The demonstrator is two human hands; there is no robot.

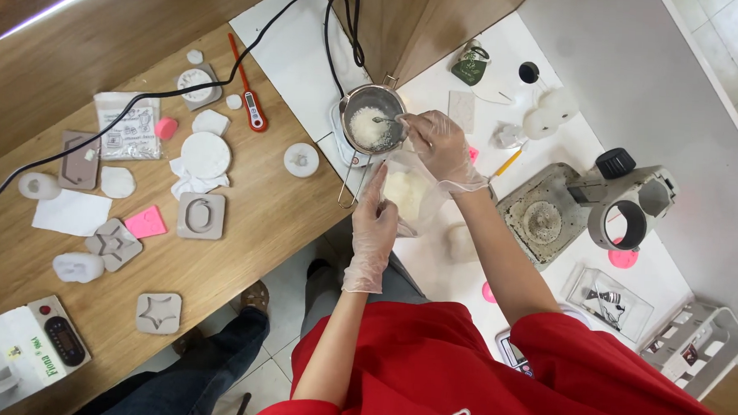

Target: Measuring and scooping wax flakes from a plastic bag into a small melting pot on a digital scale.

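at the moment of inspection both hands were gloved in thin clear gloves. the left hand (374, 233) lay flat-fingered against the near side of a clear plastic bag (409, 194) holding a pale, off-white granular or flaky material, steadying it from below; the fingers were extended rather than curled. the right hand (440, 144) was closed around the bag's upper edge and appeared also to pinch the handle of a small spoon (383, 119) whose bowl rested in the metal pot (373, 120); the exact pinch could not be confirmed at this size. the pot sat on a small white scale (348, 148) at the corner of the white table (309, 55), its long handle pointing towards the person. the pot already held a shallow heap of white material covering part of its bottom, so some transfer was judged done; the bag was still well filled, so more remained available. on the wooden table (261, 219) to the left lay grey silicone moulds, among them an oval mould (200, 216) and a star mould (159, 312), all appearing unfilled, together with white cast pieces, a pink block (146, 222), a red probe thermometer (252, 103) and a second digital scale (56, 339). pouring into moulds was therefore judged not yet begun. a black cable (141, 98) crossed the wooden table.
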